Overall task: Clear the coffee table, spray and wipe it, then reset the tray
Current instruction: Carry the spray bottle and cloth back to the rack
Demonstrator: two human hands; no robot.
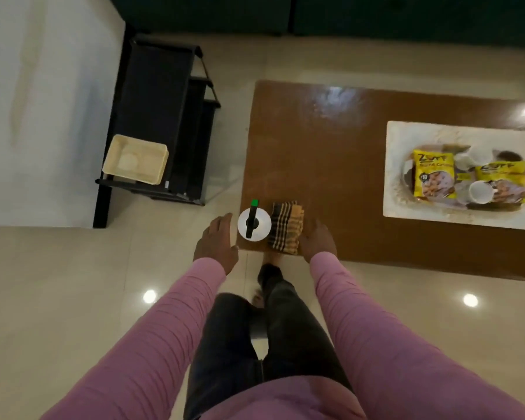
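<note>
Both hands, left hand (215,241) and right hand (319,241), were empty and unclenched, flanking spray bottle (254,223) and cloth (286,228) at the surface (331,165) edge, apparently staged for cleaning.

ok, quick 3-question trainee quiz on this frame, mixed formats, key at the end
1. True or false: the tray holds two yellow snack packets and white cups.
2. What lies between the spray bottle and the right hand?
A. checked cloth
B. sponge
C. plate
3. Fill in: the left hand is ____ the spray bottle, not gripping it.

Key: 1 true; 2 A, the checked cloth; 3 beside.
</note>
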